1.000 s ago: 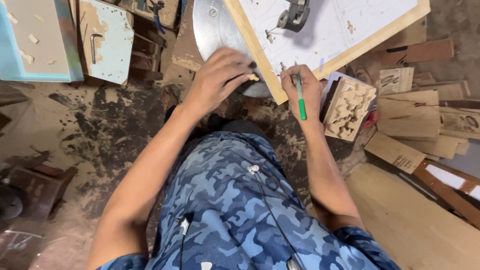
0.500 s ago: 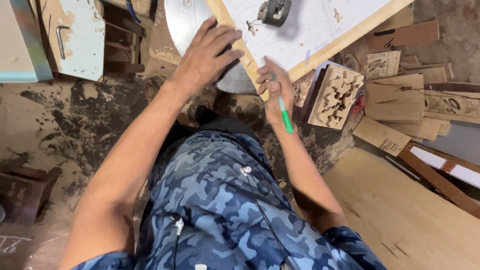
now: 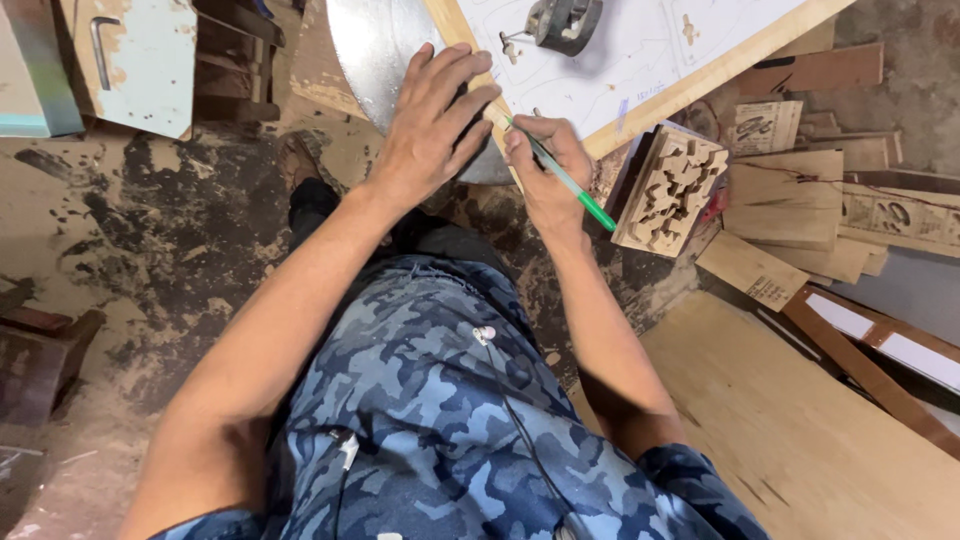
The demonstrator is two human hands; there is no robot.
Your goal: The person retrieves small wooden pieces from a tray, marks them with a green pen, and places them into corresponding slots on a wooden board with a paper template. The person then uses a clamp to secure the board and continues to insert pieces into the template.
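My left hand (image 3: 432,125) lies flat, fingers spread, on the near edge of a wooden board (image 3: 690,75) covered with white paper bearing drawn outlines. My right hand (image 3: 545,165) grips a green pencil (image 3: 572,187), its tip touching the board's edge right beside my left fingertips. The board rests on a round metal saw table (image 3: 375,50). A metal clamp-like part (image 3: 562,22) stands on the paper further up.
A carved fretwork wood block (image 3: 670,190) leans just right of my right hand. Stacked wooden offcuts and printed panels (image 3: 800,200) lie at right, a plywood sheet (image 3: 820,430) at lower right. Sawdust covers the floor (image 3: 150,240). A pale blue metal box (image 3: 135,55) sits upper left.
The view has moved closer to the board. My right hand turned the pencil from pointing down to laying its tip on the board's edge beside my left fingers.
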